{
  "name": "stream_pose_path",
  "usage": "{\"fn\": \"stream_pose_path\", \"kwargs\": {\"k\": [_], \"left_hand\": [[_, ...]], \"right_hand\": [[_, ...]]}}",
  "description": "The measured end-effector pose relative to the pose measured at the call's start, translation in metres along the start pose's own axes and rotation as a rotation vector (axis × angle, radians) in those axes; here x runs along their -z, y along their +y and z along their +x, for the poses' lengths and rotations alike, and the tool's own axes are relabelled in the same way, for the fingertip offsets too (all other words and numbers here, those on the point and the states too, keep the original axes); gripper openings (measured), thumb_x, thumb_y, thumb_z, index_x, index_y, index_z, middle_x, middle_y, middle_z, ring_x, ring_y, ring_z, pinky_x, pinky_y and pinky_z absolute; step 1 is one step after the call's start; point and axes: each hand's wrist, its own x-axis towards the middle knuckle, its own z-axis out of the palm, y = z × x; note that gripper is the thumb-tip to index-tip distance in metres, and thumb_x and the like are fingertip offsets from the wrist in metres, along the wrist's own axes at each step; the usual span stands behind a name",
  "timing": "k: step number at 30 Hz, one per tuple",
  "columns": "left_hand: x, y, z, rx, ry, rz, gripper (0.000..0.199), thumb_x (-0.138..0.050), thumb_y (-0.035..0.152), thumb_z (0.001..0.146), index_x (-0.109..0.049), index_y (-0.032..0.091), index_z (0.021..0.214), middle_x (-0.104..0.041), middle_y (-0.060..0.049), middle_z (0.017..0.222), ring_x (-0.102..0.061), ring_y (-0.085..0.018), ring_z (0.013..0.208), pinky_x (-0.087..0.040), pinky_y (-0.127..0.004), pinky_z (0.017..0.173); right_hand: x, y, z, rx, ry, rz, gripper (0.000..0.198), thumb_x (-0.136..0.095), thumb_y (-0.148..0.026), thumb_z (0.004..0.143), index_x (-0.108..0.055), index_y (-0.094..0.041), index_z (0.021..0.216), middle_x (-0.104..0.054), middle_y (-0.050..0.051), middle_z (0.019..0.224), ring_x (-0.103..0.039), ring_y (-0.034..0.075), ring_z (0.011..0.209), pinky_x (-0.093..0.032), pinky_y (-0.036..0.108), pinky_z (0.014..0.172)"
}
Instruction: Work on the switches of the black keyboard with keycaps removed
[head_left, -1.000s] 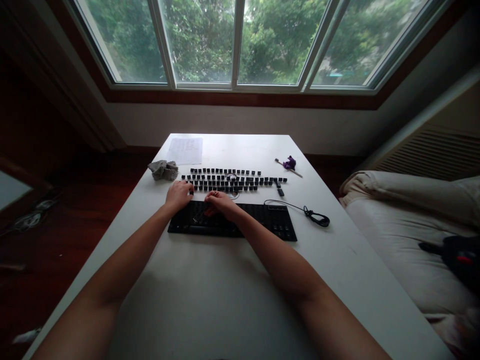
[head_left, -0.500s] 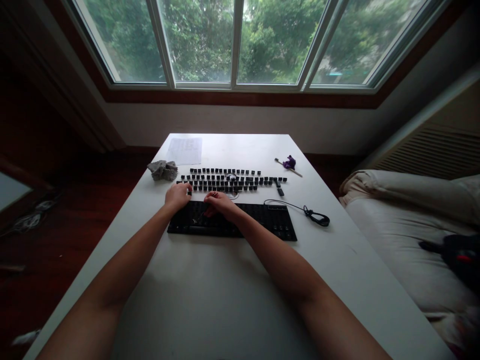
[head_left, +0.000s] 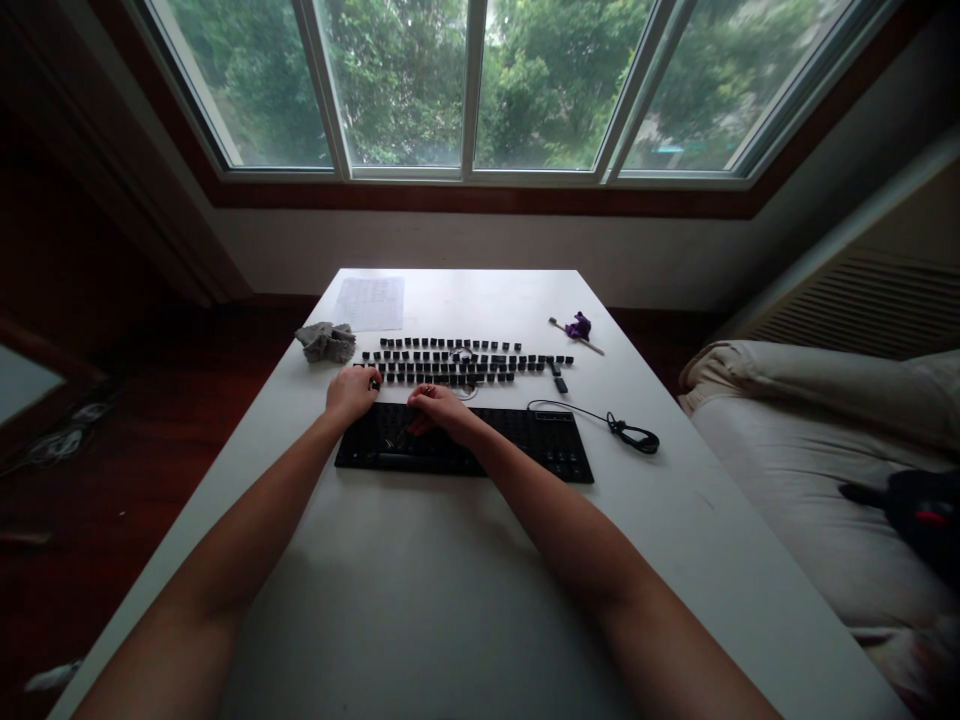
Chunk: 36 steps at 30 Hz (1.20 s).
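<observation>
On the white table lies a black keyboard [head_left: 510,425], with many of its keycaps off. My left hand [head_left: 352,393] is closed at the left end of the loose black keycaps [head_left: 450,368], a keycap [head_left: 375,383] at its fingertips. Over the keyboard's left half, my right hand [head_left: 441,408] pinches what looks like a wire keycap puller [head_left: 396,438]. The puller's thin ends point down toward the keys; its upper part is hidden in the fingers.
A grey cloth [head_left: 327,343] and a printed paper sheet [head_left: 371,303] lie at the back left. At the back right are a brush [head_left: 589,344] and a purple cloth [head_left: 578,325]. A coiled black cable [head_left: 634,436] rests right of the keyboard. A sofa [head_left: 795,480] stands beyond the table's right edge.
My left hand has shifted slightly left, with the keycap at its fingertips. My right hand stays almost in place over the keyboard.
</observation>
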Motion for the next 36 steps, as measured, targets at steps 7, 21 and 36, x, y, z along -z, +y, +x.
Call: {"fn": "stream_pose_path", "kwargs": {"k": [7, 21, 36], "left_hand": [[0.004, 0.001, -0.003, 0.005, -0.008, -0.024, 0.031, -0.063, 0.023, 0.076, -0.073, 0.026, 0.105, -0.068, -0.005, 0.088, -0.060, -0.023, 0.085, -0.046, -0.031, 0.076], [0.009, 0.001, -0.029, -0.032, 0.118, -0.114, 0.021, -0.060, 0.026, 0.085, -0.071, 0.025, 0.103, -0.065, -0.005, 0.086, -0.059, -0.024, 0.090, -0.045, -0.034, 0.084], [0.011, 0.008, -0.063, -0.057, 0.046, -0.220, 0.020, -0.058, 0.035, 0.088, -0.071, 0.024, 0.099, -0.065, -0.004, 0.085, -0.059, -0.023, 0.086, -0.046, -0.035, 0.078]], "right_hand": [[-0.002, -0.002, -0.002, 0.007, 0.000, 0.009, 0.006, -0.061, -0.019, 0.085, -0.056, -0.018, 0.087, -0.064, -0.002, 0.061, -0.070, 0.017, 0.051, -0.058, 0.024, 0.046], [0.000, -0.001, -0.002, 0.008, 0.005, 0.013, 0.011, -0.065, -0.022, 0.086, -0.055, -0.018, 0.087, -0.064, -0.002, 0.064, -0.071, 0.016, 0.053, -0.059, 0.023, 0.047], [-0.001, -0.004, -0.008, 0.074, -0.026, 0.017, 0.020, -0.069, -0.020, 0.082, -0.056, -0.020, 0.097, -0.068, -0.002, 0.077, -0.070, 0.013, 0.061, -0.061, 0.024, 0.055]]}}
